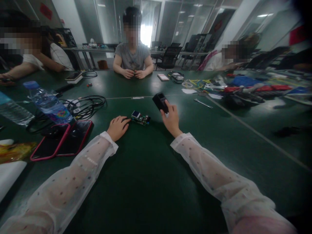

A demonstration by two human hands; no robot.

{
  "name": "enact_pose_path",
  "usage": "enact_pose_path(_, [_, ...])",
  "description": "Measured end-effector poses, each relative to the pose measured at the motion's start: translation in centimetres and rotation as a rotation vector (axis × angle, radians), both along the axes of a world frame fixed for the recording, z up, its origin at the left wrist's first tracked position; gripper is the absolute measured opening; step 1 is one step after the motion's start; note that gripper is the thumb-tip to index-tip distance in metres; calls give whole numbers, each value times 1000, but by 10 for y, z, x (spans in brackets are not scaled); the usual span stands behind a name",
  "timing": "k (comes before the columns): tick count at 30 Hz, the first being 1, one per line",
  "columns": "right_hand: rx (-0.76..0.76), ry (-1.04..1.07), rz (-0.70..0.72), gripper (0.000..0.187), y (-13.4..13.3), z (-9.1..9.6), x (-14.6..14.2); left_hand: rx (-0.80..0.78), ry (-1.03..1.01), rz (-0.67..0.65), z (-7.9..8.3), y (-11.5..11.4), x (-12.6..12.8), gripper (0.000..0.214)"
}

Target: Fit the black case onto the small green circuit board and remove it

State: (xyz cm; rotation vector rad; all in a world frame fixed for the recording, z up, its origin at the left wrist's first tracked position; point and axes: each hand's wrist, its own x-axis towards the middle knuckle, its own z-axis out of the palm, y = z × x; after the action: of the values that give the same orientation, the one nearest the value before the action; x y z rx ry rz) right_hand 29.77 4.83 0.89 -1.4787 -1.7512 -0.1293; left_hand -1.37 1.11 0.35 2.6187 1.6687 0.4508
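Water bottle (48,104) far left, blue cap on, clear liquid inside; second bottle (14,113) beside it. Right hand (172,119) closed around black device (159,100), held above green table (146,182). Left hand (118,127) palm-down, loose, gripping nothing, fingertips at circuit board (140,118) edge. Red-cased phones (60,139) and cables (85,104) lie left of it

Small green circuit board (140,118), blue screen, flat on worktop (146,169); black box (159,101), tilted, raised above it.
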Motion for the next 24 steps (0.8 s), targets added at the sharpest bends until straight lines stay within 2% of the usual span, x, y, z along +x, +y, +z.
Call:
enact_pose_path(3, [-91, -10, -78, 54, 6, -7, 5, 5, -4, 0, 0, 0, 0, 37])
enact_pose_path(6, [-142, -136, -94, 52, 5, -10, 4, 7, 3, 0, 0, 0, 0, 37])
enact_pose_path(10, [-117, -242, -91, 51, 2, -11, 0, 7, 8, 4, 0, 0, 1, 37])
enact_pose_path(24, [-89, -294, -97, 50, 4, -13, 1, 21, -13, 3, 0, 0, 1, 34])
